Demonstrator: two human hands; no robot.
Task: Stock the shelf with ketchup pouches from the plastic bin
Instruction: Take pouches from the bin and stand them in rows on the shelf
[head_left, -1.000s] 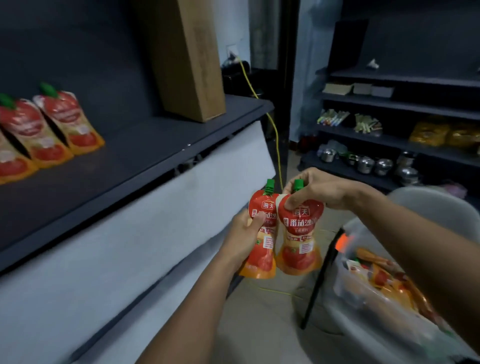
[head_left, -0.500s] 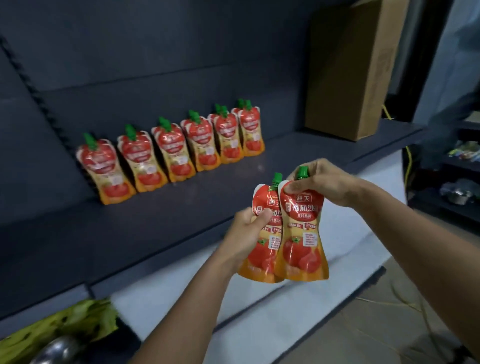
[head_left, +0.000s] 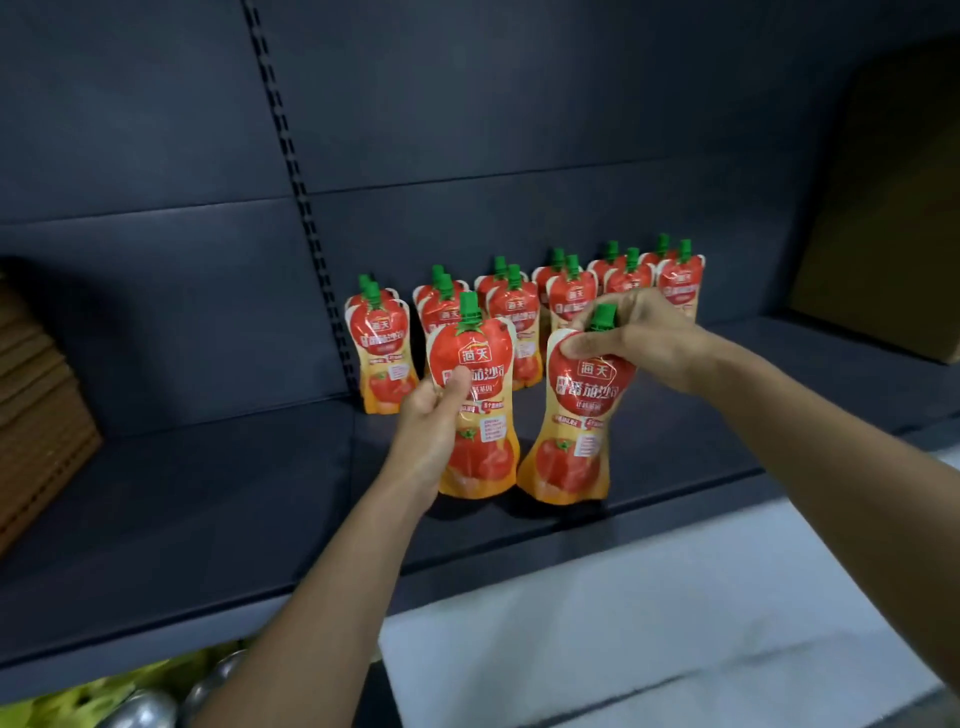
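The left pouch (head_left: 485, 431) of ketchup was in the left hand (head_left: 431, 426). The fingers were curled round its middle from the left side, and the thumb pressed on the front. The pouch stood straight up, with its green cap on top. The right pouch (head_left: 579, 426) was just beside it, on the right, and leaned a little. The right hand (head_left: 644, 338) pinched it at the top, by the green cap. Both pouches were low over the near part of the dark shelf (head_left: 208, 493). I could not tell if their bottoms touched it.

Farther back on the shelf stood the other pouches (head_left: 517, 306), red and orange with green caps. They made a row from left to right, with more pouches tucked behind the front ones. The two held pouches were nearer than this row.

At the far right of the shelf stood a brown cardboard box (head_left: 893, 208). At the left edge was a brown ribbed stack (head_left: 36, 405). Below the shelf, on the right, was a white board (head_left: 649, 623). At the bottom left were shiny silver round things (head_left: 140, 714) and something yellow-green (head_left: 72, 699).
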